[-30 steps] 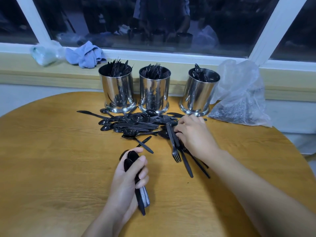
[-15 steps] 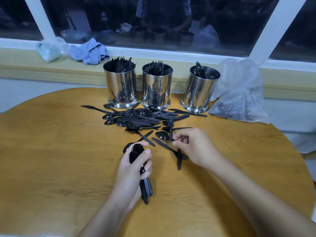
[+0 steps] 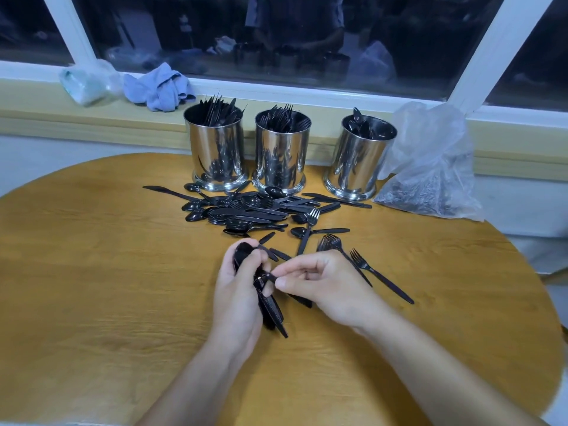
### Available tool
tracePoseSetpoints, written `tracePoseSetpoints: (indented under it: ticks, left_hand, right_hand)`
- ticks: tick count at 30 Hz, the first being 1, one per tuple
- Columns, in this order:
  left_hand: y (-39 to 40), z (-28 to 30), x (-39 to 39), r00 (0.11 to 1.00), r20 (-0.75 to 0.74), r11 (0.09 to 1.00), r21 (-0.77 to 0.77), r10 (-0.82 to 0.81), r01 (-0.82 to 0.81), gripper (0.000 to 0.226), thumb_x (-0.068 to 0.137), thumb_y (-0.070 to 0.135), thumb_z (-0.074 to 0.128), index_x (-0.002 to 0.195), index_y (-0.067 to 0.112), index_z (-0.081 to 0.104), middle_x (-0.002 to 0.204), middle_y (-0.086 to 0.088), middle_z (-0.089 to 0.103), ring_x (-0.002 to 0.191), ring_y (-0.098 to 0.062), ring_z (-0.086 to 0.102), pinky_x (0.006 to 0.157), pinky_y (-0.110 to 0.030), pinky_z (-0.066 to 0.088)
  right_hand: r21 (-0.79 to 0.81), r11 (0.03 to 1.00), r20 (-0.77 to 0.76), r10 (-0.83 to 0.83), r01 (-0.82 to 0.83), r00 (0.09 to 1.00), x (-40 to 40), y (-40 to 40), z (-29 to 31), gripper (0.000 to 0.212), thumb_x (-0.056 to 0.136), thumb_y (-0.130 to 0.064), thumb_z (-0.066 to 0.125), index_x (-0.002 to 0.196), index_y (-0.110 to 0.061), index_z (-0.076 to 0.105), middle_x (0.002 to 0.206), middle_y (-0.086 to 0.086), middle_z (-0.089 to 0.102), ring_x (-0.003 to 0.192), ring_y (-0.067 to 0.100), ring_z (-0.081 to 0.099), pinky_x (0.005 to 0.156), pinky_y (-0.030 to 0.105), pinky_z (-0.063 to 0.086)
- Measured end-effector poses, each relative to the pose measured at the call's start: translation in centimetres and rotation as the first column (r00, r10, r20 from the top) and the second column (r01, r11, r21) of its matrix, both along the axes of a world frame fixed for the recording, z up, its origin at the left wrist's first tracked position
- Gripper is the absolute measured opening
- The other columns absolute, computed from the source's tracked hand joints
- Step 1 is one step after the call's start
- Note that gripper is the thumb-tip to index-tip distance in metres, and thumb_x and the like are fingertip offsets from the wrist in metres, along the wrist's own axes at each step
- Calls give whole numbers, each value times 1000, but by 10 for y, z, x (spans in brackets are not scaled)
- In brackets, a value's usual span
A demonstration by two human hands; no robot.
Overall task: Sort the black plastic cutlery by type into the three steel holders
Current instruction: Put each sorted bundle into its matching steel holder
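Three steel holders stand at the table's far edge: the left holder (image 3: 215,149) and the middle holder (image 3: 281,152) are packed with black cutlery, and the right holder (image 3: 358,158) has spoons in it. A pile of loose black cutlery (image 3: 246,210) lies in front of them. My left hand (image 3: 238,290) grips a bundle of black spoons (image 3: 270,309). My right hand (image 3: 319,281) pinches one black piece against that bundle. Loose forks (image 3: 362,265) lie just right of my right hand.
The round wooden table (image 3: 107,287) stands against a window sill. A clear plastic bag (image 3: 430,170) with more cutlery sits right of the holders. A blue cloth (image 3: 159,87) and a wrapped packet (image 3: 86,83) lie on the sill.
My right hand drew back from the pile with one piece and brought it to my left hand's bundle. Several forks were left lying on the table to its right.
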State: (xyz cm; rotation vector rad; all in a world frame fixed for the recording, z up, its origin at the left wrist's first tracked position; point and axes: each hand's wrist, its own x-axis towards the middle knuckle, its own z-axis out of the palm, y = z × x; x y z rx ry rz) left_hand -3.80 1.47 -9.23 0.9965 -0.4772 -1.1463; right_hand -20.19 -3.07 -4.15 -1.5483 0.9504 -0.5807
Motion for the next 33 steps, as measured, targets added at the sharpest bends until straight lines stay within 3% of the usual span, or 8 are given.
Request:
tracePoseSetpoints:
  ticks: [6,8,11,14,18,22,29,33]
  left_hand:
    - [1,2,10,983,-180,998,-50,-42,33,14,115,8,52,119,15,64,85,-4,48,71,-19,49,84,-42,60]
    - [4,-1,12,988,-142,998,-20,-57,55,18,114,8,52,122,17,65,87,-4,48,66,-17,44,65,-34,54]
    - [5,-7,15,992,-113,998,-7,-55,55,23,114,10,54,130,17,68,89,-3,50,64,-15,34,50,-27,31]
    - [4,-10,18,993,-84,996,-19,-83,82,23,114,23,59,133,14,69,88,-2,52,62,-13,32,49,-26,26]
    - [4,-11,17,996,-48,997,-17,-81,80,30,111,31,63,133,11,69,87,-3,55,59,-13,33,49,-26,28]
    - [4,-13,16,996,13,996,-12,-84,84,27,112,32,63,129,12,70,88,-7,56,56,-14,31,49,-28,27]
    - [6,-10,14,994,61,995,-15,-95,96,26,107,27,71,130,14,71,89,-5,53,60,-14,32,54,-33,24]
    - [5,-6,13,996,38,997,11,-75,75,21,106,22,74,125,14,72,88,-2,54,63,-14,38,51,-27,27]
  right_hand:
    - [-555,815,-295,-378,165,878,-32,-63,-6,9,101,-22,78,104,-27,84,93,-13,72,82,5,64,75,22,55]
    - [-646,759,-409,-441,88,799,-44,-92,-14,15,103,-17,74,114,-20,83,105,-9,68,88,5,62,82,21,53]
    - [-674,735,-563,-450,-71,693,-54,-123,-30,15,104,-16,71,115,-12,81,113,3,67,109,24,63,95,40,55]
    - [-678,716,-619,-435,-165,654,-58,-133,-40,20,101,-22,77,119,-21,83,119,3,69,115,28,60,102,48,52]
    - [-687,708,-604,-432,-162,670,-58,-127,-42,2,100,-26,78,99,-25,80,103,-4,67,104,23,60,104,48,49]
    - [-680,724,-569,-422,-116,705,-59,-121,-34,18,100,-29,76,84,-30,67,89,-16,64,94,14,56,107,44,44]
    - [-783,612,-496,-510,-109,702,-51,-85,-12,14,99,-17,74,90,-27,68,85,-10,67,85,17,59,85,37,46]
    - [-642,763,-414,-424,72,806,-43,-62,-8,11,98,-25,79,90,-29,73,82,-12,69,68,4,58,63,25,45]
